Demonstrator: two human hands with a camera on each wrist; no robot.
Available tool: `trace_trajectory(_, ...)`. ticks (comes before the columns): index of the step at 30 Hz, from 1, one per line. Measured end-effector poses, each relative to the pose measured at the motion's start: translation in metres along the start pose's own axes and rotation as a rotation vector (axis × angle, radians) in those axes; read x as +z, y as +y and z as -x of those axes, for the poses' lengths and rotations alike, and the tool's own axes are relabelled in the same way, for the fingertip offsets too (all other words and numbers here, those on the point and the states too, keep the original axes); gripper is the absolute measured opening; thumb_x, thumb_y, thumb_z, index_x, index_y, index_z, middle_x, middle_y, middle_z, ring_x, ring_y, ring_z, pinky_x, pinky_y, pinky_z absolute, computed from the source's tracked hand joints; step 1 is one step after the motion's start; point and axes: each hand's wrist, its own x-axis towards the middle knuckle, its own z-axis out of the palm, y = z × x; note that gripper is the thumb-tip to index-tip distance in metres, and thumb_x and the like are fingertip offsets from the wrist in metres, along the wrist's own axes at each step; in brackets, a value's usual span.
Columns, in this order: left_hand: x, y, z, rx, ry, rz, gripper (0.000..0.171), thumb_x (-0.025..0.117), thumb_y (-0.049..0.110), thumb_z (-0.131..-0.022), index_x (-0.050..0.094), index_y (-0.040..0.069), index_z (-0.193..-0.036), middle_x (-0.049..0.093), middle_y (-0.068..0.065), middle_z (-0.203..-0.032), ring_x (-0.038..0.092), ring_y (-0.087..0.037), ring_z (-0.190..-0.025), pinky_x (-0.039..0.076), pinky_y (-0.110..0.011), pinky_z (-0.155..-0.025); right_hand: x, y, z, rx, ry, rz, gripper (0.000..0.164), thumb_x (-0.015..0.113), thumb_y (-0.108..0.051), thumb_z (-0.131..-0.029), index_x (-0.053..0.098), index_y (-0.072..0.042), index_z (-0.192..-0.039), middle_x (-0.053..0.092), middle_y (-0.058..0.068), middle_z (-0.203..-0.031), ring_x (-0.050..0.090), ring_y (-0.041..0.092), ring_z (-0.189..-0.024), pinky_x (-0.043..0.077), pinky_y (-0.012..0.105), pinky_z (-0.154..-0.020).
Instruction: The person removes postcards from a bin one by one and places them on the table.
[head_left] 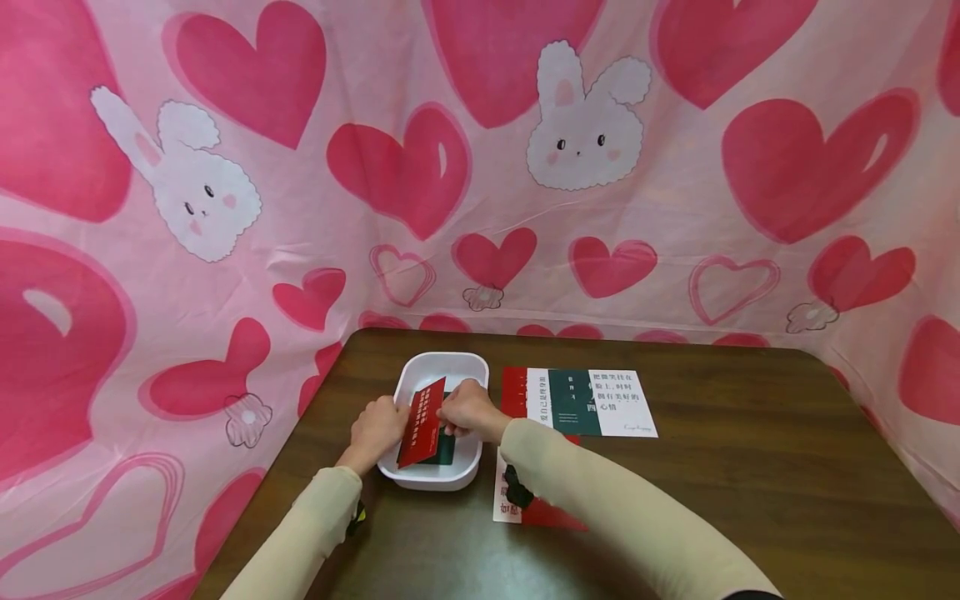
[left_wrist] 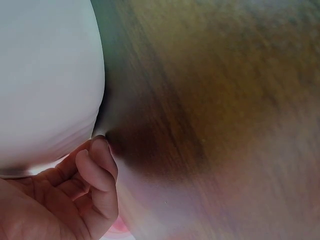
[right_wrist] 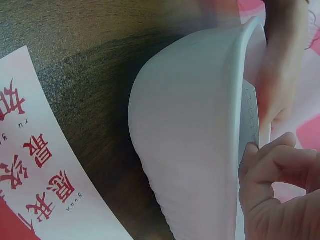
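In the head view a white plastic tub [head_left: 431,483] stands on the table. A red card [head_left: 422,425] with white lettering tilts up inside it, above a dark green card [head_left: 446,452]. My right hand [head_left: 471,410] pinches the red card at its right edge. From the right wrist view, the right fingers [right_wrist: 272,172] grip a card [right_wrist: 250,112] whose pale side shows just inside the rim. My left hand [head_left: 377,429] holds the tub's left rim; in the left wrist view its curled fingers [left_wrist: 95,175] lie against the outer wall, the thumb hidden.
Right of the tub lies an overlapping row of cards, among them a green one [head_left: 573,402] and a white one [head_left: 622,404] with black characters. Nearer, a white and red card [head_left: 551,510] lies partly under the right forearm. Pink heart-and-rabbit cloth [head_left: 510,200] hangs behind the brown table [head_left: 750,467].
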Motion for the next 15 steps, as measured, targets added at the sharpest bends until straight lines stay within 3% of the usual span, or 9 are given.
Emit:
trace_trajectory(7, -0.001, 0.002, 0.001, -0.007, -0.009, -0.011, 0.032, 0.061, 0.025, -0.105, 0.066, -0.006, -0.104, 0.063, -0.01, -0.078, 0.063, -0.024, -0.068, 0.056, -0.036, -0.058, -0.011, 0.0, -0.002, -0.043, 0.014, 0.005, 0.02, 0.072, -0.009, -0.098, 0.075, 0.001, -0.081, 0.066, 0.009, -0.065, 0.057, 0.015, -0.052, 0.05, 0.023, -0.051)
trace_trajectory(15, -0.001, 0.002, 0.001, -0.01, -0.011, -0.011, 0.034, 0.063, 0.024, -0.103, 0.066, -0.008, -0.111, 0.064, -0.011, -0.08, 0.063, -0.024, -0.069, 0.059, -0.038, -0.06, -0.021, -0.001, -0.002, -0.047, 0.053, -0.019, 0.015, 0.073, -0.011, -0.097, 0.076, 0.001, -0.088, 0.074, 0.016, -0.079, 0.055, 0.014, -0.052, 0.047, 0.02, -0.048)
